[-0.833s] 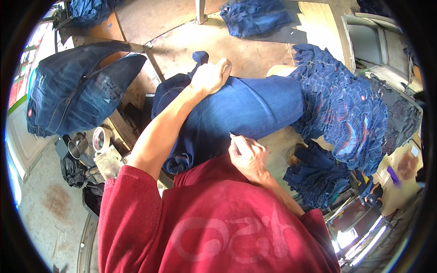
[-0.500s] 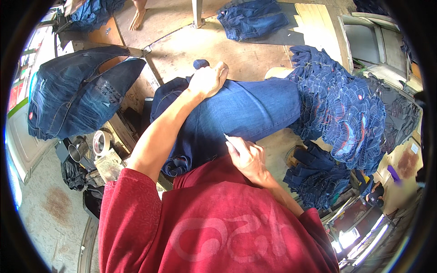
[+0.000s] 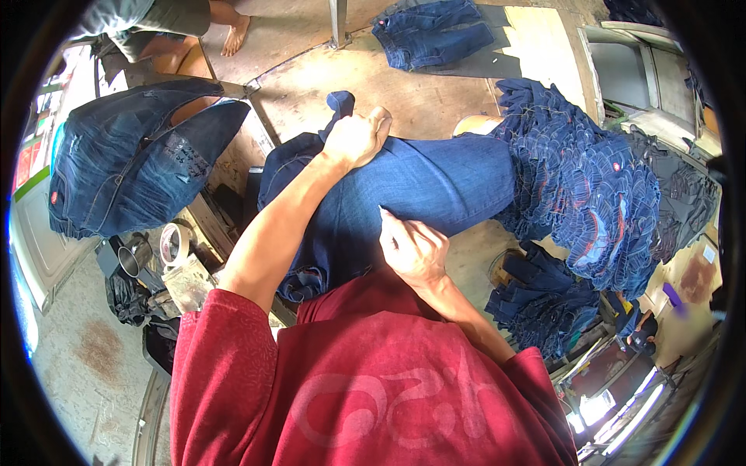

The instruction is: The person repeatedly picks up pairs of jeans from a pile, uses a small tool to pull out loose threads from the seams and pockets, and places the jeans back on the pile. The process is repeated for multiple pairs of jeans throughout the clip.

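A pair of blue denim jeans (image 3: 454, 175) lies stretched in front of me over a support mostly hidden under it. My left hand (image 3: 359, 138) is closed in a fist at the cloth's far edge, gripping a fold of it. A dark twist of denim sticks up just beyond that fist. On the near side, my right hand (image 3: 416, 248) is closed with its fingers pinched over the jeans. A small pale tip shows at its fingertips, against the cloth; what the fingers hold is too small to make out.
Stacked jeans (image 3: 575, 179) form a big pile at right, with dark denim (image 3: 536, 295) below it. Other jeans hang at left (image 3: 140, 163) and lie on the far floor (image 3: 435, 35). A tape roll (image 3: 174, 244) and metal cup (image 3: 135, 256) stand left. A person's bare foot (image 3: 235, 37) shows far left.
My right hand has moved slightly up and left over the jeans. My left hand keeps its grip, and the denim twist beyond it stands higher. A person's shorts and legs have come in at upper left.
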`<move>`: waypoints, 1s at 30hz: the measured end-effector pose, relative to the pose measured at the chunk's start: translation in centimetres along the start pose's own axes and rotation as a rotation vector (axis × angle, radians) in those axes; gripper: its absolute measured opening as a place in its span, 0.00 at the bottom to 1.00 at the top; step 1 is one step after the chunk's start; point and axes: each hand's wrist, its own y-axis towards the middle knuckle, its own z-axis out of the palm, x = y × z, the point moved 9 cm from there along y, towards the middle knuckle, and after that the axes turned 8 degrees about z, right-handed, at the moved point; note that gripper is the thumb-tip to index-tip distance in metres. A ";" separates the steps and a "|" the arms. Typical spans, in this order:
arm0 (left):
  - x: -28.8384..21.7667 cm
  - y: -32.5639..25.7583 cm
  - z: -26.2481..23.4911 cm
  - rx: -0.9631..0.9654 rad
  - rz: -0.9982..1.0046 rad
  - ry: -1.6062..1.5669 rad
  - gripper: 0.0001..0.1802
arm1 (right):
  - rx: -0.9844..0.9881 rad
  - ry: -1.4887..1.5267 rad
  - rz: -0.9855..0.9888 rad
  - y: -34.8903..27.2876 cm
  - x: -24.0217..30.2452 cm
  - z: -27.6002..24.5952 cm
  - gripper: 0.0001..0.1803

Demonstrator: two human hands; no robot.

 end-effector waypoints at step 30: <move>0.1 -0.2 0.1 0.045 -0.048 -0.056 0.14 | 0.034 0.046 0.121 -1.4 -1.0 -1.5 0.10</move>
